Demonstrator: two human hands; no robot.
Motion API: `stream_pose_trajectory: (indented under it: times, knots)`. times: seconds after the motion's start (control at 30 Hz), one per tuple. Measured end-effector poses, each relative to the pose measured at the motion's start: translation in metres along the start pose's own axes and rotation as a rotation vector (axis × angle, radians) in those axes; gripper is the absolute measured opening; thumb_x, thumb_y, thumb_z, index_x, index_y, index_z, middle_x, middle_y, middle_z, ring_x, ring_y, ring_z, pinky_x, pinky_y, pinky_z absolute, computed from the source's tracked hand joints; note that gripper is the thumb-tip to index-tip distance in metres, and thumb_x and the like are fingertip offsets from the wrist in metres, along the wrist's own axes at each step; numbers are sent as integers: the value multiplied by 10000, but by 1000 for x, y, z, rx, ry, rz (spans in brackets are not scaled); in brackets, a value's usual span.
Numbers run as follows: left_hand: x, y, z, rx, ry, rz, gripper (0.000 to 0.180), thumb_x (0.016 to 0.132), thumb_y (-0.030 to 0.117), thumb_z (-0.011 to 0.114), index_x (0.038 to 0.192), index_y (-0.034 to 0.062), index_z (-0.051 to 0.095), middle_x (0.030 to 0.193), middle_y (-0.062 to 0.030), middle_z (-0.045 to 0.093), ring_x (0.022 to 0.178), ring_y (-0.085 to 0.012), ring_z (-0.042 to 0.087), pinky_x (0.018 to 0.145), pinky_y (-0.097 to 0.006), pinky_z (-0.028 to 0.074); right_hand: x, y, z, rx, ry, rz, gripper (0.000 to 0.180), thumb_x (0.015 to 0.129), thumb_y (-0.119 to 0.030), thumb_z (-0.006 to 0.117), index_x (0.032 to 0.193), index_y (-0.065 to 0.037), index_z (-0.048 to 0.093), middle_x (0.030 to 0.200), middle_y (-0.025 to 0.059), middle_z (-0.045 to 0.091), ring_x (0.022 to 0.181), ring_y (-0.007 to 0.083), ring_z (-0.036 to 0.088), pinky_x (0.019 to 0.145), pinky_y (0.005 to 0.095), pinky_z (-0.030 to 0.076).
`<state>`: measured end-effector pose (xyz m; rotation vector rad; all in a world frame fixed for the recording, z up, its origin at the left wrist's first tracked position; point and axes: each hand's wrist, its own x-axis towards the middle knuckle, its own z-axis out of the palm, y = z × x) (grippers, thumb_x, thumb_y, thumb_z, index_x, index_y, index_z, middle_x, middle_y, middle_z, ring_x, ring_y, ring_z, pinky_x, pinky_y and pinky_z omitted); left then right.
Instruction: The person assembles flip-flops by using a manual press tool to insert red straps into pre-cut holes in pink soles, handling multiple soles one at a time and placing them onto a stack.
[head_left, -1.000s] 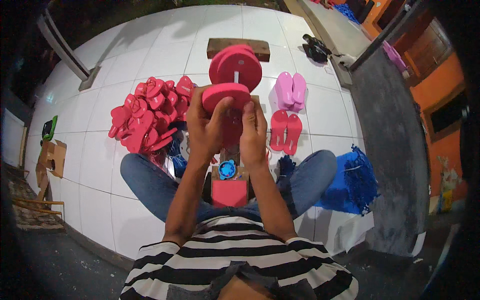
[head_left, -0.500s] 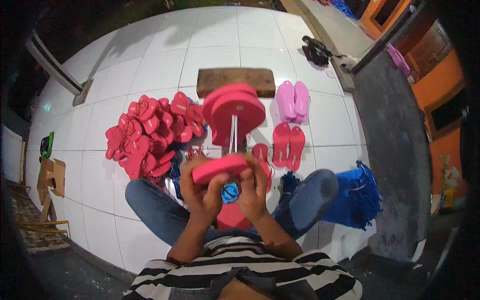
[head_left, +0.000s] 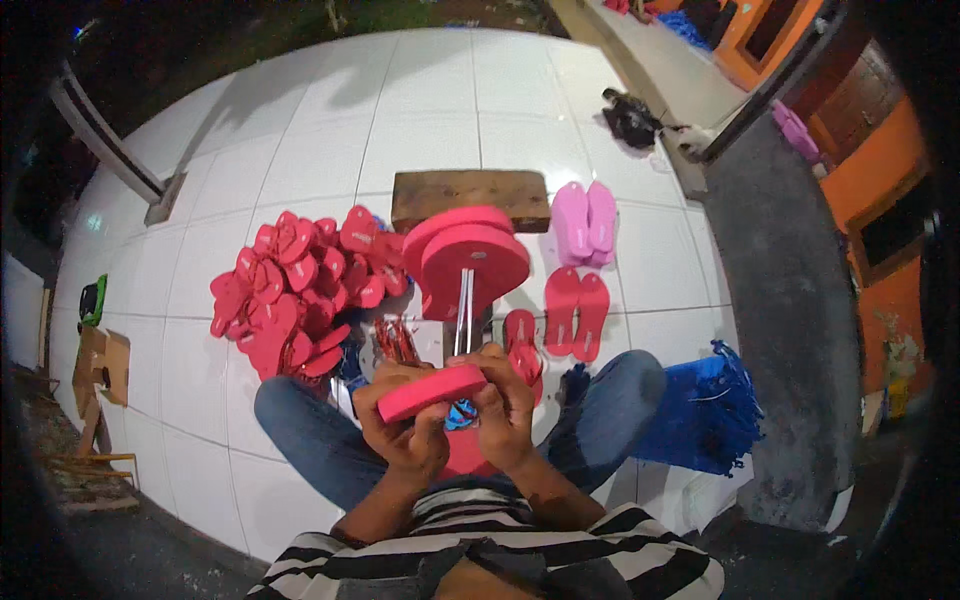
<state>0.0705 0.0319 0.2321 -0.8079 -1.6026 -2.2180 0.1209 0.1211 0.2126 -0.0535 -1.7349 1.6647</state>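
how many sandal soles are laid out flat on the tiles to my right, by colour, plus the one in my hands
Light pink soles: 2
Red soles on the tiles: 2
Red sole held in left hand and right hand: 1
Total: 5

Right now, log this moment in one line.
left hand: holds red sandal sole | right hand: same sole | pile of red soles: left floor

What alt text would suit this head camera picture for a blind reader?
Both hands, left hand and right hand, hold a pink sandal sole above the lap of a person seated on a white tiled floor. A heap of red soles lies at left.
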Motion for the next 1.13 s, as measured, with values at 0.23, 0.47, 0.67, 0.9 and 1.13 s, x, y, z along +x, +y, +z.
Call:
stream_pose_trajectory:
  times: [0.23, 0.47, 0.67, 0.9, 1.13]
  knots:
    - [7, 0, 6, 20, 4, -60, 304, 821, 92, 674, 1008, 16, 447, 901, -136, 557, 795, -199, 538, 723, -310, 454, 7, -2, 1, 54, 57, 120, 344, 975, -288, 445, 1106, -2, 586, 907, 56, 531, 821, 136, 485, 747, 265, 387]
    - [-16, 13, -6, -209, -221, 56, 281, 808, 117, 664, 1009, 36, 484, 1015, -160, 596, 827, -225, 558, 724, -362, 455, -19, -40, -23, -149, 35, -31, 223, 932, -196, 505, 1040, -23, 594, 878, 90, 600, 781, 193, 558, 736, 326, 455]
    - [-18, 33, -37, -268, -379, 488, 284, 609, 86, 701, 860, 113, 570, 892, -130, 637, 779, -266, 573, 688, -446, 441, -50, -60, -28, -355, -78, -209, 289, 869, -272, 597, 1061, -56, 597, 1023, 111, 621, 912, 312, 620, 930, 447, 428]
    - [-7, 49, -42, -124, -544, 455, 260, 596, 60, 697, 814, 94, 558, 899, -136, 625, 763, -282, 568, 647, -443, 453, -51, -46, -21, -243, -81, -388, 238, 862, -159, 588, 999, 31, 549, 959, 192, 614, 905, 326, 629, 893, 499, 474]
    - [-15, 35, -41, 26, -447, 171, 224, 692, 97, 689, 867, 52, 555, 908, -160, 622, 770, -292, 592, 704, -484, 497, -57, -42, -23, -210, -73, 9, 383, 794, -247, 701, 1105, -68, 567, 1113, 107, 594, 1071, 301, 559, 982, 479, 397]
